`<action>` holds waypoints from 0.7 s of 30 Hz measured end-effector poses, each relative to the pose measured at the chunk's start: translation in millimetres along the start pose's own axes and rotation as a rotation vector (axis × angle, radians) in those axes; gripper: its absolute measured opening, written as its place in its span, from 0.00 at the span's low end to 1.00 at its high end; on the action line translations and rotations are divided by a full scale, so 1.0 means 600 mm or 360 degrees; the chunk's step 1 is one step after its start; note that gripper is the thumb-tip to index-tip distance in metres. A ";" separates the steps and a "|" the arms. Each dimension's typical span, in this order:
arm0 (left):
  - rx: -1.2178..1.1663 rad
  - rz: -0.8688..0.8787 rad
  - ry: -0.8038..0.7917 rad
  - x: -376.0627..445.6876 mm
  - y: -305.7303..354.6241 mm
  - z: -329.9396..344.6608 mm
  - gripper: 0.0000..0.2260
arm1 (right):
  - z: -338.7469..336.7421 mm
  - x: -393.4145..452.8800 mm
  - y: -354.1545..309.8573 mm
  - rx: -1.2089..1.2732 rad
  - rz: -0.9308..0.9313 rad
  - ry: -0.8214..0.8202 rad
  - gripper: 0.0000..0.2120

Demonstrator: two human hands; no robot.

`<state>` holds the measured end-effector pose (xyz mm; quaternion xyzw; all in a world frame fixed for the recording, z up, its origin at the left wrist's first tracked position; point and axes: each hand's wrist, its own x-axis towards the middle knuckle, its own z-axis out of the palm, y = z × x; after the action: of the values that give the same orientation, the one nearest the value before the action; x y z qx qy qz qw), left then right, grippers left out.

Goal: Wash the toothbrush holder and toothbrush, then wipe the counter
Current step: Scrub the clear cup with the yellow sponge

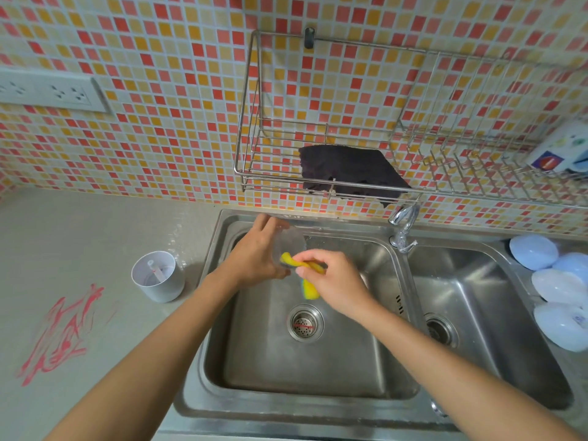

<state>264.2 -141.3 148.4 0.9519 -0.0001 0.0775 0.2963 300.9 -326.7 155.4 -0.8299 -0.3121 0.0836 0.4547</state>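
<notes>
Above the left basin of the steel sink (222, 370), your left hand (257, 256) grips a clear cup (291, 241), fingers curled round its side. Your right hand (334, 283) pinches a yellow sponge (307, 281) between thumb and fingertips, pressing it against the cup's mouth. On the grey counter (79, 237), red smears (60, 335) lie left of the sink. On the wall hangs a wire rack (254, 144) holding a dark cloth (346, 168). A white cup (157, 276) stands just beside the sink's left rim with a toothbrush (156, 268) inside. The tap (404, 222) sits between the basins.
</notes>
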 end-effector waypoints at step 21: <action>0.0091 0.0027 -0.0259 -0.006 -0.003 0.005 0.40 | 0.020 -0.010 0.054 -0.0604 -0.0488 -0.0087 0.17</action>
<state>261.3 -141.4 144.4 0.9631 -0.0300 0.0023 0.2675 305.3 -334.7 121.7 -0.8408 -0.4567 -0.0241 0.2895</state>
